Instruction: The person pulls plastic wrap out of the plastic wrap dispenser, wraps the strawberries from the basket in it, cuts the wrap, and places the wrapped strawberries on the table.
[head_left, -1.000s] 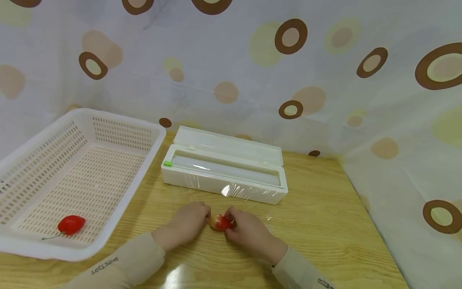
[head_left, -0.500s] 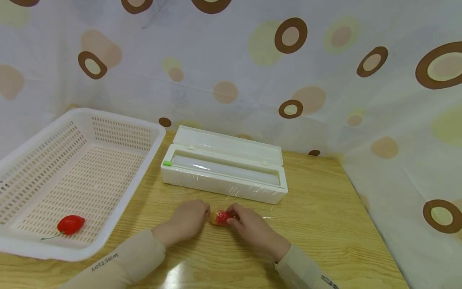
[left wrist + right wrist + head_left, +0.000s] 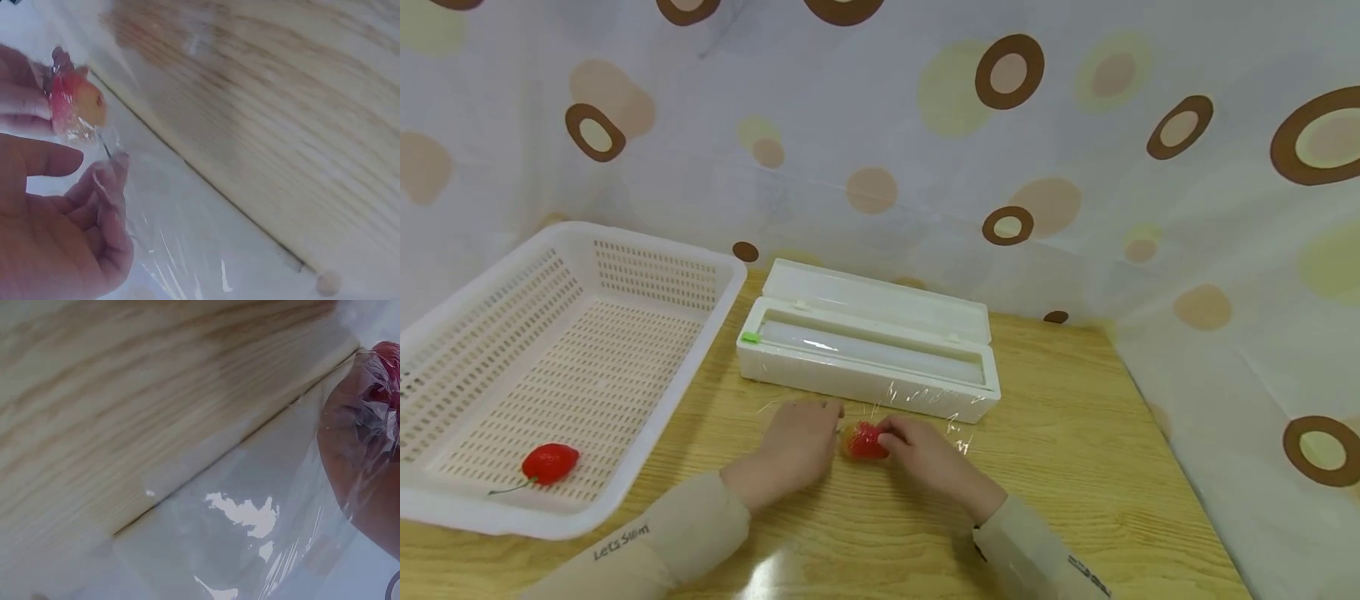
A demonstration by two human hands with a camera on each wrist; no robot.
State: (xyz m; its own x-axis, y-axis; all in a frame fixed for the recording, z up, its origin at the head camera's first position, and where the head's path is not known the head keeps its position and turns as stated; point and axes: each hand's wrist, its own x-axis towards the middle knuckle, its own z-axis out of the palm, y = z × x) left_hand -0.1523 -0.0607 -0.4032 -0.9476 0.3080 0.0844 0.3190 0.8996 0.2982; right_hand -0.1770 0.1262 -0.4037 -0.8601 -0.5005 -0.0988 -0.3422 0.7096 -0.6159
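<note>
A small red-and-yellow fruit (image 3: 865, 441) with a thin stem is wrapped in clear cling film, low over the table between both hands. My right hand (image 3: 925, 454) grips its red end, with bunched film at the fingers in the right wrist view. My left hand (image 3: 801, 442) is at the yellow stem end. Its fingers curl in the film (image 3: 175, 256), fingertips close to the stem, while the thumb stands slightly apart. Film stretches from the fruit toward a white cling film dispenser (image 3: 865, 383), whose lid is up and whose roll (image 3: 872, 350) shows inside.
A white slotted basket (image 3: 700, 358) stands on the left, with a red, pepper-like fruit (image 3: 550, 463) with a long green stem in it. The wooden table (image 3: 1075, 467) reaches a dotted curtain (image 3: 880, 125) behind and at the right.
Both hands and the wrapped fruit have shifted slightly away from me, toward the dispenser. The left hand has turned a little, and more red of the fruit shows. The basket and dispenser stay put.
</note>
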